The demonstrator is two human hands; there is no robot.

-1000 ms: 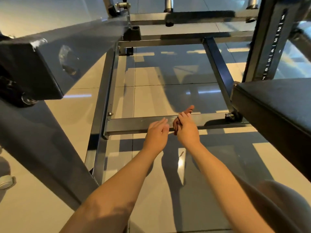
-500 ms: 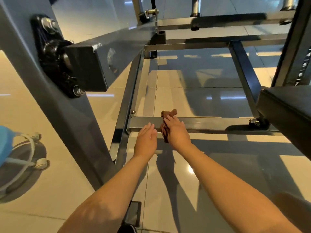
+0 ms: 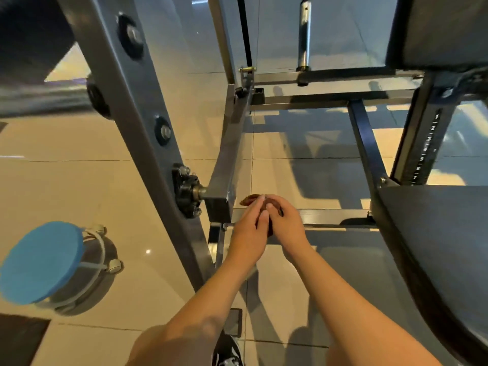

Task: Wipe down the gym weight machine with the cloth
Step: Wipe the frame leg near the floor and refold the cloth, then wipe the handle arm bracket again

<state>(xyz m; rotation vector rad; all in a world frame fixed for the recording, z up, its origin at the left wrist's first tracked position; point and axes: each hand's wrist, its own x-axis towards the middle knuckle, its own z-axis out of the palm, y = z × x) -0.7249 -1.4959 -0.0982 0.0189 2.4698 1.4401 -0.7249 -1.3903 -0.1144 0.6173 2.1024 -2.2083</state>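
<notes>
Both hands are bunching the cloth [image 3: 249, 199] over the crossbar [image 3: 332, 216].

Left hand [image 3: 247, 231] and right hand [image 3: 286, 225], arms reaching toward 12 o'clock, are curling closed around it together, fingers touching.

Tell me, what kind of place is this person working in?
Most likely a gym. A grey steel machine frame stands bolted together on a glossy tiled floor, beside a black padded seat and a post with a numbered adjustment scale. Both hands hold a brown cloth over a low crossbar.
</notes>
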